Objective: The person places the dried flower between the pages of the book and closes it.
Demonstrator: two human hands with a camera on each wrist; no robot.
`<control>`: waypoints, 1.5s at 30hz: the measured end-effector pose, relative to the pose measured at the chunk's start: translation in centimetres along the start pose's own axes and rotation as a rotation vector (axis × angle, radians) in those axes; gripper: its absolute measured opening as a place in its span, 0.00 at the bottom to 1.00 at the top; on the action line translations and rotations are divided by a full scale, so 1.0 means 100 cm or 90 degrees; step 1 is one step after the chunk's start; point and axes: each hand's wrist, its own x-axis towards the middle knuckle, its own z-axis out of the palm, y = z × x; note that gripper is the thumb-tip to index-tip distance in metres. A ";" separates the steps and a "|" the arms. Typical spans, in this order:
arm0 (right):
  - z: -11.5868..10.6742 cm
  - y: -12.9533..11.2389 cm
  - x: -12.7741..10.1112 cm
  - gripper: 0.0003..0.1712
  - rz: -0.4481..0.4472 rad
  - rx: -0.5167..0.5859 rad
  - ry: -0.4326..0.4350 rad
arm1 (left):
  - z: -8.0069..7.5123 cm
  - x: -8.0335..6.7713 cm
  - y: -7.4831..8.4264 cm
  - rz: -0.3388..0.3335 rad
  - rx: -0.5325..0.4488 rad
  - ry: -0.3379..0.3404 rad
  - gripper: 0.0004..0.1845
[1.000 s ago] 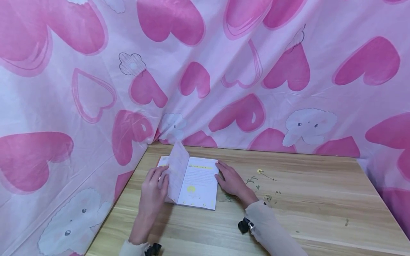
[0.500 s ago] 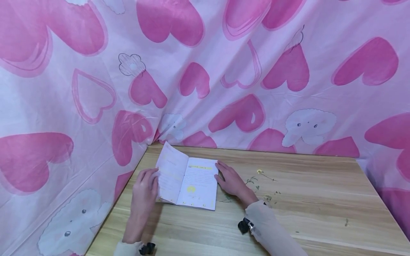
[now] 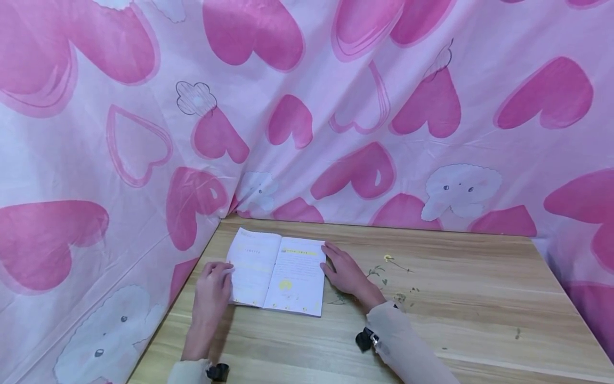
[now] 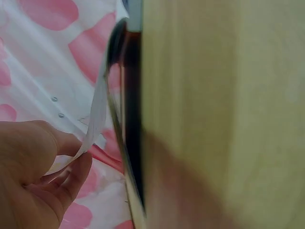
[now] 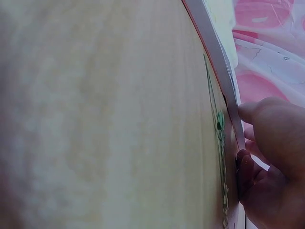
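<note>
An open book point(image 3: 298, 296) lies on the wooden table, its right-hand page printed with text and yellow pictures. At its left edge, my left hand point(image 3: 211, 290) pinches a turned page point(image 3: 249, 272). The left wrist view shows this thin page point(image 4: 98, 107) curving up from the book, its edge between thumb and fingers. My right hand point(image 3: 349, 274) holds the book's right edge near the far corner. In the right wrist view, the thumb of that hand point(image 5: 281, 148) lies against the page block point(image 5: 221, 62), with curled fingers close to the tabletop.
A yellow flower point(image 3: 387, 258) on a thin stem lies right of the book. Green sprigs point(image 3: 376, 271) and leaf bits point(image 3: 400, 297) are scattered around the right wrist. A pink heart-patterned cloth point(image 3: 355, 106) hangs along the table's back and left edges.
My left hand has moved left and lowered the page from standing upright to nearly flat on the left side. The right hand has stayed at the book's right edge.
</note>
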 end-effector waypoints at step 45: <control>0.005 0.001 -0.001 0.36 -0.013 -0.007 0.013 | 0.054 0.011 0.033 0.049 -0.015 -0.298 0.19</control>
